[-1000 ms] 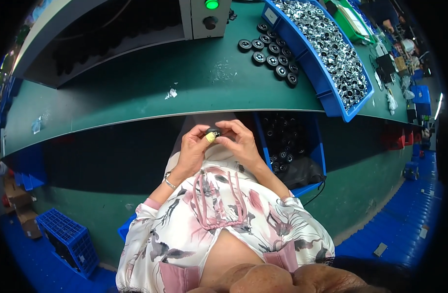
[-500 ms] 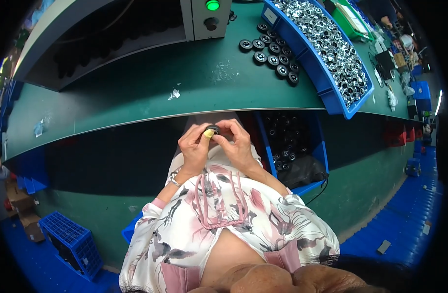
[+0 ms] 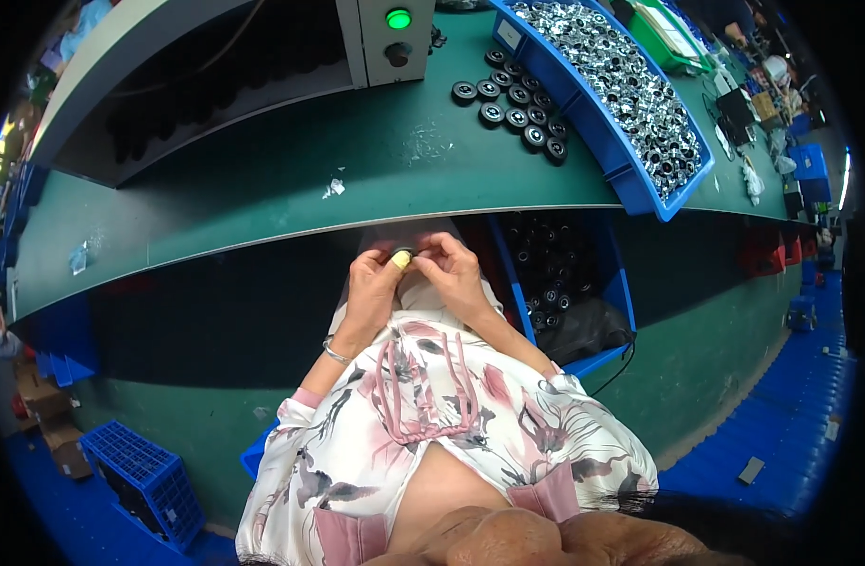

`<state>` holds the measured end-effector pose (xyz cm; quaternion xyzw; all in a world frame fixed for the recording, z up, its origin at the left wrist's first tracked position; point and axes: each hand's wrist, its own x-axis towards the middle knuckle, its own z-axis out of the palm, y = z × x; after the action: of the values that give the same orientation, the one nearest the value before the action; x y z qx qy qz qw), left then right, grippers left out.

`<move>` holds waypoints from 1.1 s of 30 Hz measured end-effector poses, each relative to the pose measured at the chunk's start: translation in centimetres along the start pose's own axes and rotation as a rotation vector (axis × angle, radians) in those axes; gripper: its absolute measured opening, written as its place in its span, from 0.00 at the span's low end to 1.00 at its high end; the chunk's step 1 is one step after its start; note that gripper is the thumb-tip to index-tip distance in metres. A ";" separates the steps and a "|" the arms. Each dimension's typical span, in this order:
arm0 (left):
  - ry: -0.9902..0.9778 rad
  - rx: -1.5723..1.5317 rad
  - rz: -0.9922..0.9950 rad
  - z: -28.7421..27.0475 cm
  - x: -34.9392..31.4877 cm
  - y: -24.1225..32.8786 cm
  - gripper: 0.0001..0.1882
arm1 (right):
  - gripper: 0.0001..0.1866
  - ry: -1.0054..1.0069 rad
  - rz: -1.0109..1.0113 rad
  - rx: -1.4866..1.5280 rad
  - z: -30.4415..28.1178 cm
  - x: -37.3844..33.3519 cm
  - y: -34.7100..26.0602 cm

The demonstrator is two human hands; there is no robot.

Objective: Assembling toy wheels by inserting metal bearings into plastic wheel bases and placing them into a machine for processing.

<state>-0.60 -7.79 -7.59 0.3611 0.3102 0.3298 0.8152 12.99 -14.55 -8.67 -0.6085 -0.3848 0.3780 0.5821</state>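
Observation:
Over my lap, just in front of the table edge, both hands close on one small black wheel (image 3: 411, 251), mostly hidden by my fingers. My left hand (image 3: 368, 291) pinches its left side, and a yellow covering (image 3: 401, 258) wraps that thumb's tip. On the other side my right hand (image 3: 455, 281) grips the wheel with thumb and bent fingers. Several similar black wheels (image 3: 517, 118) lie grouped on the green table (image 3: 262, 193). Next to them stands a long blue bin (image 3: 591, 130) full of shiny silver parts.
Below the tabletop at right sits another blue bin (image 3: 625, 300) with black wheels and a dark bag (image 3: 588, 330). A grey machine (image 3: 380, 57) with a lit green lamp (image 3: 398, 18) stands at the back left. Blue crates (image 3: 135, 453) rest on the floor at left.
The wheel has tipped, so less of its dark face shows between my fingers. My left wrist has turned slightly. The whole view has shifted a little.

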 end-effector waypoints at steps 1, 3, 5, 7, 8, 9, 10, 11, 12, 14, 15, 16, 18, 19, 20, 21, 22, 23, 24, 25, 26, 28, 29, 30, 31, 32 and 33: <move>-0.008 -0.102 -0.014 0.1 0.1 -0.2 0.12 | 0.08 -0.023 0.149 0.156 -0.1 0.1 0.6; -0.015 -0.202 -0.032 0.0 0.2 -0.6 0.12 | 0.08 -0.049 0.168 0.097 -0.8 0.2 0.4; 0.017 -0.100 -0.020 -0.4 0.1 -1.0 0.11 | 0.08 -0.075 0.191 0.041 -0.8 0.1 0.4; 0.030 0.130 0.092 -0.7 0.2 -1.1 0.10 | 0.08 -0.032 0.054 0.073 -0.5 -0.2 0.8; 0.042 0.359 0.206 -0.8 0.2 -1.2 0.08 | 0.08 -0.030 0.057 0.076 -0.7 -0.2 0.7; 0.042 0.360 0.200 -1.0 0.2 -1.3 0.08 | 0.08 -0.043 0.040 -0.001 -0.8 -0.1 0.1; 0.053 0.436 0.250 -1.2 0.3 -1.4 0.07 | 0.08 -0.056 0.022 -0.078 -0.9 -0.1 -0.2; 0.063 0.513 0.299 -1.3 0.3 -1.5 0.06 | 0.08 -0.054 0.027 -0.076 -0.8 -0.2 -0.1; 0.062 0.516 0.294 -1.5 0.3 -1.6 0.06 | 0.08 -0.044 0.037 -0.070 -0.7 -0.2 0.1; 0.092 0.517 0.206 -1.8 0.3 -1.9 0.07 | 0.08 -0.033 0.051 -0.061 -0.5 -0.3 0.4; 0.093 0.520 0.203 -1.8 0.3 -2.0 0.07 | 0.08 -0.040 0.045 -0.061 -0.4 -0.4 0.5; 0.107 0.429 0.167 -1.7 0.4 -2.0 0.07 | 0.08 -0.046 0.038 -0.062 -0.4 -0.4 0.6; 0.123 0.340 0.130 -1.6 0.5 -2.0 0.07 | 0.09 -0.050 -0.041 -0.198 -0.5 -0.3 0.5; 0.117 0.313 0.127 -1.5 0.5 -1.9 0.07 | 0.09 -0.055 -0.123 -0.338 -0.6 -0.2 0.4; 0.111 0.286 0.124 -1.4 0.6 -1.9 0.07 | 0.09 -0.055 -0.122 -0.336 -0.6 -0.2 0.5; 0.111 0.288 0.124 -1.4 0.6 -2.0 0.07 | 0.10 -0.061 -0.077 -0.251 -0.4 -0.1 0.7; 0.095 0.309 0.135 -1.4 0.8 -2.1 0.08 | 0.11 -0.067 -0.032 -0.166 -0.4 -0.1 0.8; 0.079 0.330 0.146 -1.5 0.8 -2.2 0.09 | 0.11 -0.067 -0.032 -0.164 -0.5 -0.1 0.8; 0.078 0.332 0.145 -1.5 0.9 -2.3 0.09 | 0.11 -0.062 0.034 -0.002 -0.6 0.0 0.8; 0.063 0.403 0.191 -1.6 0.8 -2.4 0.09 | 0.12 -0.057 0.100 0.161 -0.8 0.2 0.9; 0.049 0.475 0.236 -1.6 0.8 -2.5 0.10 | 0.12 -0.055 0.099 0.162 -1.1 0.3 0.9; 0.058 0.390 0.188 -0.9 0.2 -1.9 0.11 | 0.10 -0.113 0.154 0.052 -1.9 0.4 1.0; 0.070 0.305 0.143 -0.5 0.0 -1.5 0.12 | 0.10 -0.111 0.157 0.053 -1.9 0.3 0.9; 0.070 0.306 0.143 -0.2 -0.1 -1.1 0.12 | 0.10 -0.081 0.171 0.137 -1.7 0.3 0.8; 0.063 0.278 0.072 0.1 -0.2 -0.7 0.12 | 0.10 -0.051 0.186 0.221 -1.6 0.2 0.7; 0.056 0.250 0.001 0.2 -0.3 -0.5 0.13 | 0.10 -0.052 0.186 0.222 -1.6 0.2 0.4; 0.057 0.250 0.002 0.0 -0.3 -0.5 0.13 | 0.10 -0.073 0.220 0.252 -1.7 0.1 0.1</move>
<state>-0.62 -8.26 -7.95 0.4506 0.3715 0.2996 0.7545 14.61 -15.15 -8.72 -0.5548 -0.2863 0.5065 0.5947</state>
